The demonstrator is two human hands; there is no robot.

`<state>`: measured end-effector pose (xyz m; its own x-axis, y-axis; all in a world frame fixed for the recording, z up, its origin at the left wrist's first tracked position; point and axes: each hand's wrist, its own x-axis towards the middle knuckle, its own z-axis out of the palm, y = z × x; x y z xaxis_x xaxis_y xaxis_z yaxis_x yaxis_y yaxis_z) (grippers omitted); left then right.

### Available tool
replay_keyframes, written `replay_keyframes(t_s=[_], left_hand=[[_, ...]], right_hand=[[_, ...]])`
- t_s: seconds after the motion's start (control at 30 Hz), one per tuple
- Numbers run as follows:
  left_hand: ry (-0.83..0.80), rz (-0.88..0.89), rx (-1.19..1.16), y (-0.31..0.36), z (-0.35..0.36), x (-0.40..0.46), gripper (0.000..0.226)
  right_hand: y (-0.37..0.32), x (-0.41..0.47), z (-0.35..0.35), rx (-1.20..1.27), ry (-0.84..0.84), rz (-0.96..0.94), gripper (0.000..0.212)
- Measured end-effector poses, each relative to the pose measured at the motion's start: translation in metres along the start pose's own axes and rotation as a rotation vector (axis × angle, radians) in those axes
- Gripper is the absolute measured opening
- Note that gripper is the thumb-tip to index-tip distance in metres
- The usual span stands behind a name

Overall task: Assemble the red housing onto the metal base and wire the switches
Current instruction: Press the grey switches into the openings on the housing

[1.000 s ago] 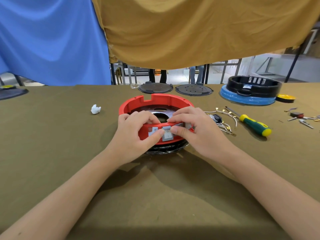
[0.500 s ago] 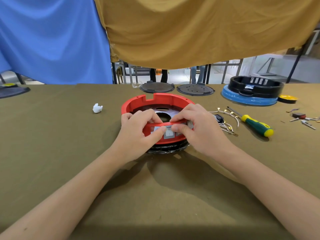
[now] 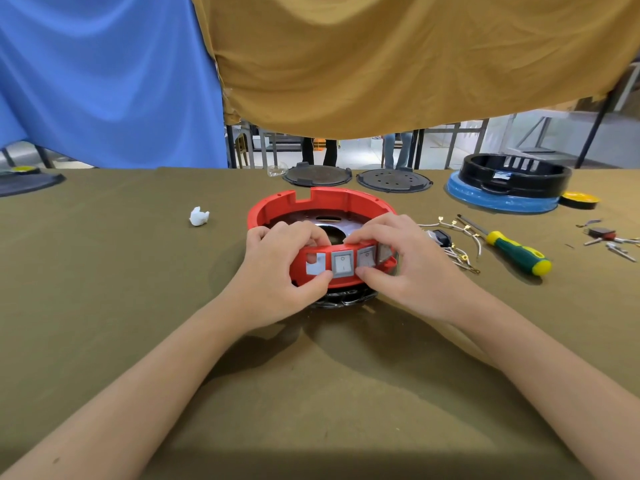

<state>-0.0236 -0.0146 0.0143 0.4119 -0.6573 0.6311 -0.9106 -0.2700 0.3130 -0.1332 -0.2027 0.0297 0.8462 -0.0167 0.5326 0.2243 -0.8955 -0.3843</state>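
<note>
Red housing (image 3: 322, 209) gripped by both hands (image 3: 277, 271) (image 3: 408, 268), screwdriver (image 3: 512, 251) and wires (image 3: 457, 237) to its right

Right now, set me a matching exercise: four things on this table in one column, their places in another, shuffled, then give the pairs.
Things:
1. screwdriver
2. white scrap
3. red housing
4. black ring

Places:
A. held by both hands
B. on the blue disc, far right
C. left of the housing
D. right of the wires

Pairs: 1-D, 2-C, 3-A, 4-B
</note>
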Motion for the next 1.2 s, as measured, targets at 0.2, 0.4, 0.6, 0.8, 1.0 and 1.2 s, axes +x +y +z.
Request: replay_keyframes(t_s=[0.2,0.4,0.6,0.8,1.0,1.2], left_hand=[[0.008,-0.005,-0.009,0.000,0.001,0.000,0.022],[0.018,-0.014,0.028,0.002,0.002,0.001,0.020],[0.019,-0.021,-0.008,0.002,0.002,-0.001,0.013],[0.058,-0.052,-0.019,0.003,0.006,0.001,0.009],[0.070,-0.046,-0.018,0.006,0.005,0.000,0.020],[0.097,-0.045,0.001,0.009,0.007,0.002,0.021]], right_hand=[[-0.002,0.001,0.003,-0.004,0.019,-0.019,0.029],[-0.006,0.000,0.008,-0.091,0.057,-0.009,0.027],[-0.006,0.000,0.004,0.032,0.068,0.025,0.019],[-0.006,0.004,0.010,-0.016,0.127,0.032,0.016],[-0.004,0.002,0.010,-0.012,0.127,0.018,0.020],[-0.005,0.005,0.013,-0.041,0.160,0.029,0.017]])
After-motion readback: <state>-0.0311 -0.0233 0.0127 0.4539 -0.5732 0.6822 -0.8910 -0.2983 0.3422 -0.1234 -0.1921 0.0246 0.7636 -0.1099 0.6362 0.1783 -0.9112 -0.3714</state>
